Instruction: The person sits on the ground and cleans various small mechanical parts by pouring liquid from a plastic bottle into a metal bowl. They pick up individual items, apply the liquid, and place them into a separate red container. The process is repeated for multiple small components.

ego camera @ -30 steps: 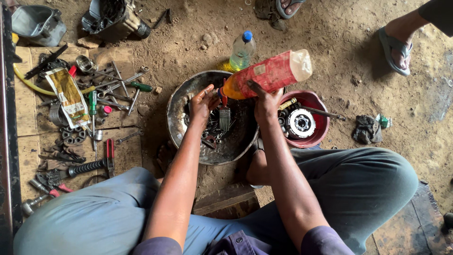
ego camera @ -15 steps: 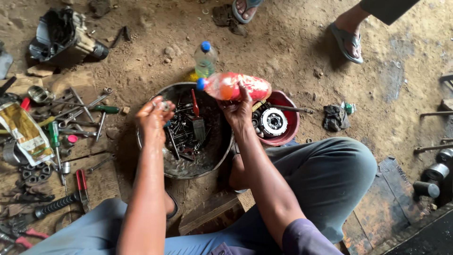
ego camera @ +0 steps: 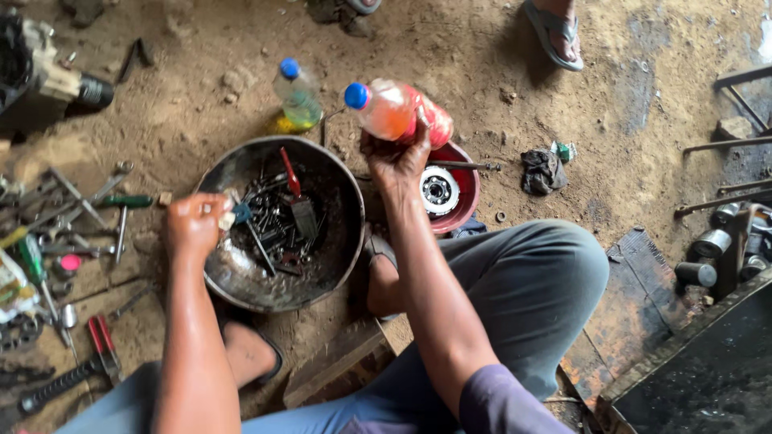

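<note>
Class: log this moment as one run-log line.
left hand: small part over pan | right hand: holds bottle | bowl beside

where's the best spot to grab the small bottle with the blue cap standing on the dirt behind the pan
Probably around the body of the small bottle, just below the blue cap, coming from above or from its left. It stands upright on the dirt and apart from other things, so the round body is open to a wrap grip. The right hand with the reddish bottle crowds its right side, and the metal pan lies in front.
</note>
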